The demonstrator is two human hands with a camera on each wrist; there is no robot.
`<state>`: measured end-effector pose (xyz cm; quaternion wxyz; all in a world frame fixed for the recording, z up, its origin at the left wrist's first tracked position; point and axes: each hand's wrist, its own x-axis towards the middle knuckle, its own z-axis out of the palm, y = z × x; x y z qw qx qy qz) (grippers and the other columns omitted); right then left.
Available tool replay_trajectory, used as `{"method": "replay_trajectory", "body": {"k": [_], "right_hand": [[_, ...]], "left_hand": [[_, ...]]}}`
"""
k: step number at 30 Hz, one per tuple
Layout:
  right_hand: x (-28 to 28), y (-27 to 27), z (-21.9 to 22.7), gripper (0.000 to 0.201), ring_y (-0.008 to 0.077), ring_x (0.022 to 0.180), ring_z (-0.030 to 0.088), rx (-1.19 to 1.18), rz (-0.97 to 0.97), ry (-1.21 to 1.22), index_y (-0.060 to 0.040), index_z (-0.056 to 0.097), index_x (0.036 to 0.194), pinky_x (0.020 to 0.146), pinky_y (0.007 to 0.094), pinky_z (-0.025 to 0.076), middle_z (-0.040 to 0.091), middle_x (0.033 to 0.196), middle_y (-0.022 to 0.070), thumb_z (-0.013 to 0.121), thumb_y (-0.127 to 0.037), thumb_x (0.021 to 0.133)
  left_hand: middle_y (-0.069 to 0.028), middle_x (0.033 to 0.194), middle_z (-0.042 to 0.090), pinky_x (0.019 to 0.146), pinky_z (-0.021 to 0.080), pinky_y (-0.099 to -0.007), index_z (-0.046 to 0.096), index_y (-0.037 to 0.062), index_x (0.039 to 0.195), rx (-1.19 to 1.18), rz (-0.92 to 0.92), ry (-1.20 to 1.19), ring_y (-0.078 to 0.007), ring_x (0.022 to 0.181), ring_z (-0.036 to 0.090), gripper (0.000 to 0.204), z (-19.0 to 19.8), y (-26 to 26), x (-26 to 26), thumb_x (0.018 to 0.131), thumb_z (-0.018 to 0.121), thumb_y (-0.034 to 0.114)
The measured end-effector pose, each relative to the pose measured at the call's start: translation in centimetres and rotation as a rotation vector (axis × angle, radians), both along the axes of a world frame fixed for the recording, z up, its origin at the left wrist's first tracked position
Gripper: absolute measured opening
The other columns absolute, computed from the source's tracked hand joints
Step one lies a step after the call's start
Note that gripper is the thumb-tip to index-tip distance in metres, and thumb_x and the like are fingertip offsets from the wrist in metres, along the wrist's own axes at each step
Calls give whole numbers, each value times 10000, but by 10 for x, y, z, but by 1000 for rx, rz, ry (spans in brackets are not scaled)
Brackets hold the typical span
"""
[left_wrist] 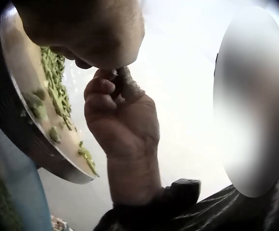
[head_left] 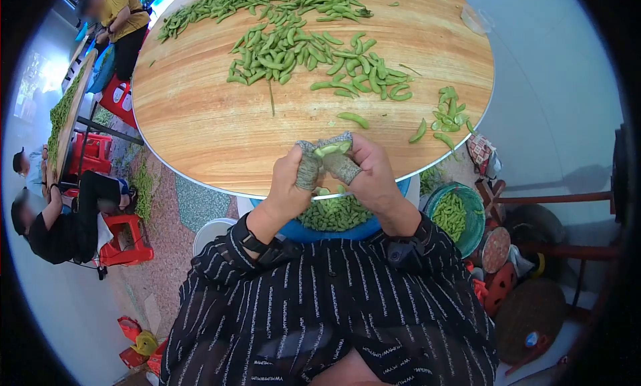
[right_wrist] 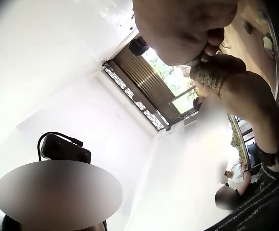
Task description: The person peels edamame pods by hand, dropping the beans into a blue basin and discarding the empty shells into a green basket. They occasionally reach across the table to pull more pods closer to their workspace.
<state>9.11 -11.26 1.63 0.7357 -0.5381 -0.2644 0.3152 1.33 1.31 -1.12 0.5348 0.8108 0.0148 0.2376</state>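
Both hands meet over the near edge of the round wooden table (head_left: 200, 119). Thumbs and some fingers wear grey fabric covers. A green pod (head_left: 332, 149) is pinched between the fingertips of the left hand (head_left: 292, 175) and the right hand (head_left: 378, 179). In the left wrist view the right hand (left_wrist: 122, 120) has its fingers curled, and the left hand (left_wrist: 86, 31) fills the top; the pod is hidden there. The right wrist view shows the right hand (right_wrist: 183, 29) above the left hand (right_wrist: 245, 91). Below them, a blue basin holds green beans (head_left: 334, 214).
Pod piles (head_left: 267, 55) cover the table's far and middle parts; a smaller group (head_left: 451, 112) lies at right. A green basket (head_left: 484, 212) stands right of the blue basin, a white bucket (head_left: 205, 236) left. People sit at another table on the left, near red stools (head_left: 127, 242).
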Motion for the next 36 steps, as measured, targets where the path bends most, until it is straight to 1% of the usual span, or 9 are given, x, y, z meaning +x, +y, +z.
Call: {"method": "replay_trajectory", "body": {"k": [5, 8, 18, 21, 23, 26, 30, 32, 36], "right_hand": [[7, -1, -13, 118, 162, 686, 533, -59, -36, -412, 10, 519, 871, 596, 273, 414, 539, 735, 78, 530, -14, 756], [12, -4, -11, 129, 300, 649, 517, -121, -96, -851, 12, 499, 839, 566, 351, 403, 491, 689, 143, 520, -2, 713], [7, -2, -14, 120, 358, 608, 462, -369, -126, -747, 11, 464, 782, 526, 380, 371, 460, 631, 180, 507, 2, 671], [13, -3, -18, 90, 250, 533, 456, -267, -2, -514, 26, 482, 782, 500, 335, 367, 470, 599, 145, 515, -11, 707], [13, -5, -3, 100, 141, 511, 420, -233, 124, 63, 30, 512, 799, 485, 300, 359, 479, 588, 96, 540, -47, 742], [16, -7, -10, 117, 104, 521, 421, -204, 134, 259, 17, 535, 830, 482, 291, 362, 493, 599, 67, 556, -72, 756], [9, -5, -14, 103, 112, 536, 443, -268, -5, -341, 10, 535, 824, 487, 289, 366, 510, 617, 74, 553, -57, 747], [10, -6, -13, 116, 115, 562, 468, -296, -109, -1107, 18, 527, 836, 502, 281, 376, 520, 643, 92, 546, -52, 745], [7, -4, -17, 117, 101, 598, 485, -244, -12, -416, 20, 524, 858, 526, 257, 388, 546, 682, 68, 532, -32, 753]], "left_hand": [[27, 529, 360, 377, 217, -204, 469, 44, 864, -1083, -225, 212, -63, 413, 273, 245, 1, -4, 4, 870, 449, 288], [33, 521, 323, 381, 171, -199, 474, 62, 884, -1262, -425, 326, -49, 420, 223, 262, 3, 5, 4, 878, 422, 319], [58, 548, 323, 396, 197, -176, 503, 62, 911, -740, -196, 490, -26, 451, 263, 221, 6, 11, 10, 888, 419, 265], [59, 558, 342, 404, 204, -171, 512, 52, 914, -747, -254, 521, -25, 458, 272, 198, 15, 15, 8, 887, 423, 227], [54, 557, 339, 404, 206, -178, 516, 37, 914, -788, -299, 562, -29, 457, 266, 217, 16, 17, 7, 885, 427, 232], [36, 559, 389, 408, 234, -177, 521, 22, 904, -781, -310, 623, -34, 453, 314, 170, 20, 22, 7, 877, 419, 155], [4, 582, 460, 419, 292, -181, 524, 15, 905, -663, -218, 580, -54, 471, 397, 142, 19, 20, 7, 855, 402, 67], [-27, 638, 521, 451, 346, -187, 524, 11, 917, -828, -235, 538, -79, 513, 459, 161, 14, 21, 7, 820, 395, 5], [-34, 681, 539, 484, 369, -190, 528, 11, 926, -926, -239, 551, -83, 541, 467, 159, 15, 22, 7, 809, 421, 7]]}}
